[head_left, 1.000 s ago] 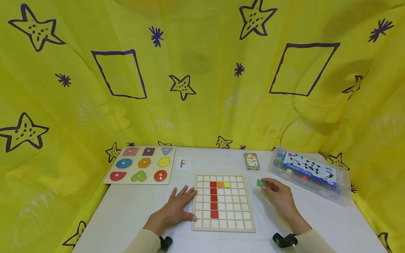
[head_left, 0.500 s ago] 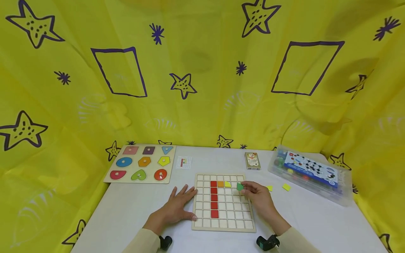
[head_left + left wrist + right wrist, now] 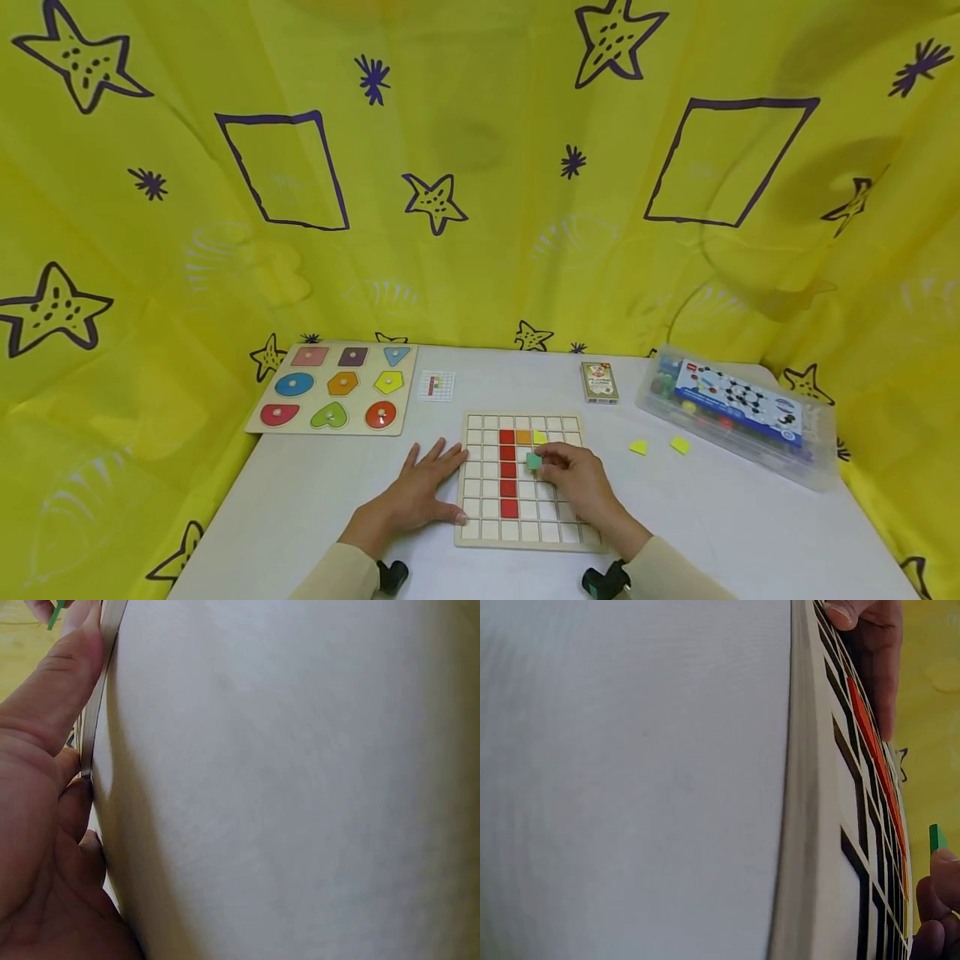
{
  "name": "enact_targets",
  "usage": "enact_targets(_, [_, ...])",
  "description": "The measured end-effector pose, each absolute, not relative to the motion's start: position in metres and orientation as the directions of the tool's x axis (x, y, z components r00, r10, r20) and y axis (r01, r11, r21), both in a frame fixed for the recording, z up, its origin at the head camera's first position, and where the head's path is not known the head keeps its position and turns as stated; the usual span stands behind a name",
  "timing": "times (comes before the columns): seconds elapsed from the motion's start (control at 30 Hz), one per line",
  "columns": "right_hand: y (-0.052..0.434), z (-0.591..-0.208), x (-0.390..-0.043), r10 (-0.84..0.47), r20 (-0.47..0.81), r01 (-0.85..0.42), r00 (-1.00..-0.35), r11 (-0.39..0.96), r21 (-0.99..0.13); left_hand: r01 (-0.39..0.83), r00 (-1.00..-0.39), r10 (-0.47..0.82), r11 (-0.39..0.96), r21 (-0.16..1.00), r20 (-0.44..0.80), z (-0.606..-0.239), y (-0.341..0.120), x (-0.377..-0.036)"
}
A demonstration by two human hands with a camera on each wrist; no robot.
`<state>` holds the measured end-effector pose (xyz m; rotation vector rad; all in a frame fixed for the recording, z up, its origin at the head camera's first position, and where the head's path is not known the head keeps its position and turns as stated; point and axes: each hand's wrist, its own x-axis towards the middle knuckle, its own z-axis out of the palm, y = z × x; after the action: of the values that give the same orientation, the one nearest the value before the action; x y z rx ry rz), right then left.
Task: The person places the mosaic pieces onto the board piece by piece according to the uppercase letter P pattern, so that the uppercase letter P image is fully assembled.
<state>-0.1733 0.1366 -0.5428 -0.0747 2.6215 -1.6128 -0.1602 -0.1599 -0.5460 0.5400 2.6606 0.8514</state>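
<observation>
A wooden grid board (image 3: 486, 510) lies at the table's front middle. It carries a column of red tiles (image 3: 507, 471), with an orange tile (image 3: 522, 437) and a yellow tile (image 3: 539, 437) beside the top red one. My right hand (image 3: 543, 463) hovers over the board and pinches a small green tile (image 3: 534, 461) just right of the red column. The same green tile (image 3: 937, 837) shows above the board in the right wrist view. My left hand (image 3: 438, 468) lies flat on the table, its fingers (image 3: 60, 682) against the board's left edge (image 3: 96, 720).
Two loose yellow tiles (image 3: 638, 447) (image 3: 680, 445) lie right of the board. A shape puzzle (image 3: 333, 389) sits back left, a pattern card (image 3: 436, 387) and a card box (image 3: 597, 382) behind the board, and a clear plastic box (image 3: 738, 412) at the right. Yellow cloth surrounds the table.
My right hand has carried the green tile leftward from the table's right side to above the board, beside the red column. The left hand has stayed put.
</observation>
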Motion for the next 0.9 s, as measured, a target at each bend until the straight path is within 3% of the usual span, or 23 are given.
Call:
enact_targets(0.47, [0.125, -0.55, -0.17, -0.117, 0.043, -0.105, -0.992, 0.602, -0.792, 0.259, -0.887, 0.434, 0.754, 0.604, -0.161, -0.546, -0.159, -0.159])
enact_targets(0.9, [0.124, -0.548, -0.169, -0.136, 0.085, -0.153, -0.987, 0.639, -0.754, 0.259, -0.886, 0.433, 0.758, 0.599, -0.165, -0.546, -0.159, -0.158])
